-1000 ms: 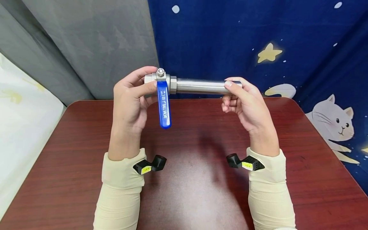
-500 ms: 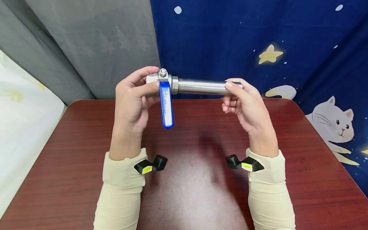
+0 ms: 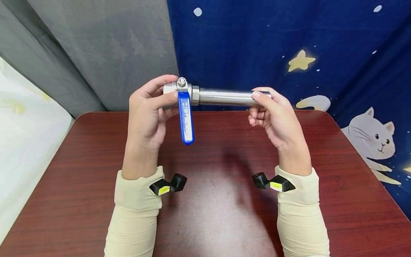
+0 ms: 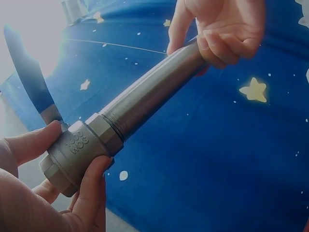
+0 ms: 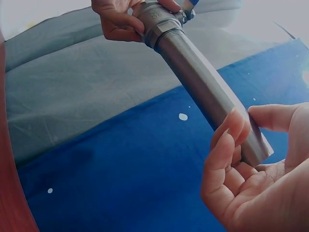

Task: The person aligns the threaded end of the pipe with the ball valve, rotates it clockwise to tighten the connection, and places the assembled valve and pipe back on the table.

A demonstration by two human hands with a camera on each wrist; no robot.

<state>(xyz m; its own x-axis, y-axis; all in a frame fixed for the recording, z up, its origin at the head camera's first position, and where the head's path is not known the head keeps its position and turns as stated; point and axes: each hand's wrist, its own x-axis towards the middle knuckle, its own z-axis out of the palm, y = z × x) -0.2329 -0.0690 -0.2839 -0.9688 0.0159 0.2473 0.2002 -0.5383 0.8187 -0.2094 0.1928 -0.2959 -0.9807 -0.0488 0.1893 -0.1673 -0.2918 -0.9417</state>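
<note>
A steel ball valve [image 3: 195, 95] with a blue lever handle [image 3: 186, 119] is held above the table's far edge. My left hand [image 3: 146, 110] grips its body between thumb and fingers, and the lever points down toward me in the head view. Into the valve's right end runs a shiny metal pipe [image 3: 226, 96], some thread still showing at the joint in the left wrist view. Thumb and fingers of my right hand [image 3: 276, 114] pinch the pipe's far right end. Raised lettering marks the valve body [image 4: 77, 145].
Below the hands lies a dark red-brown wooden table [image 3: 205, 200]. A grey curtain [image 3: 112, 43] and a blue star-patterned curtain [image 3: 240, 43] hang behind it. Each sleeve cuff carries a small black camera mount, one at the left [image 3: 168, 184], one at the right [image 3: 273, 181].
The valve and left hand shifted slightly right in the head view, then stayed nearly still. The lever's tilt to the light changed slightly. Both hands keep their hold.
</note>
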